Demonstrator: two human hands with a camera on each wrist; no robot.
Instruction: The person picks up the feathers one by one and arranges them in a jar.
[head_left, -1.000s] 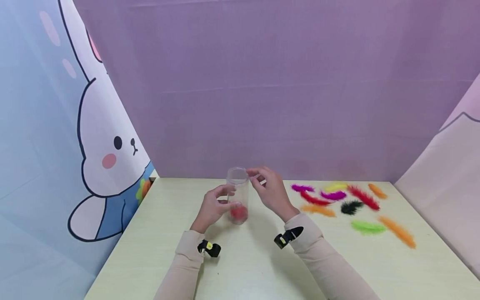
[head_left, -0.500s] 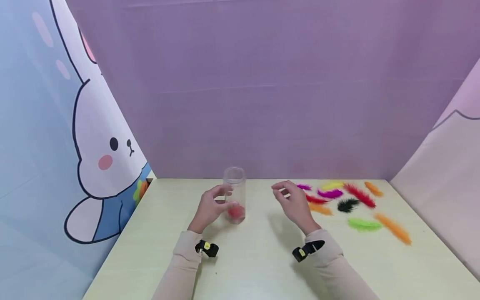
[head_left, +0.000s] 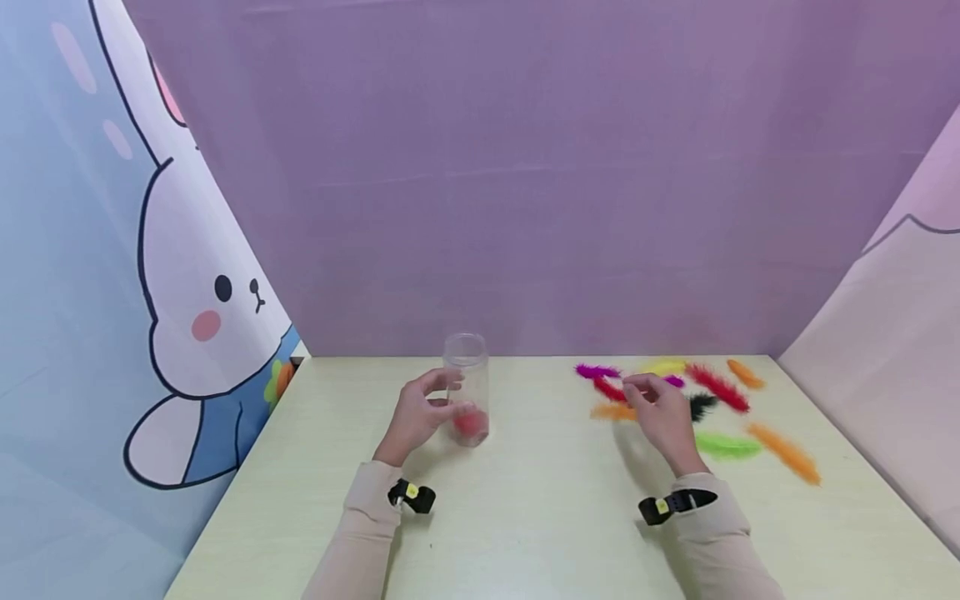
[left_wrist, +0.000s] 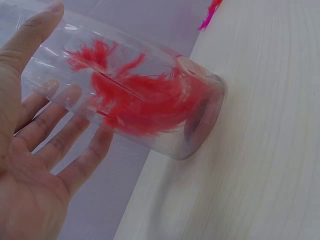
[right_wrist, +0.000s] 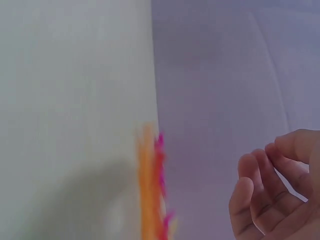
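A clear cylindrical jar (head_left: 476, 385) stands upright on the table, with red feathers (left_wrist: 145, 102) bunched at its bottom. My left hand (head_left: 422, 417) holds the jar from the left side, thumb in front and fingers spread around the wall behind. To the right, my right hand (head_left: 663, 423) hovers over the loose feathers, its fingers loosely bent and nothing between them. Under and around it lie a red feather (head_left: 609, 389), an orange feather (head_left: 611, 412) and a black feather (head_left: 702, 406), partly hidden by the hand.
Several more feathers lie on the right of the pale table (head_left: 540, 517), among them a green feather (head_left: 729, 446), a long orange feather (head_left: 787, 454) and a purple feather (head_left: 596, 372). A purple cloth (head_left: 555, 208) hangs along the table's back edge.
My right hand has moved from the jar's rim to the right, over the feathers. The left hand keeps its hold on the jar, which stays in place.
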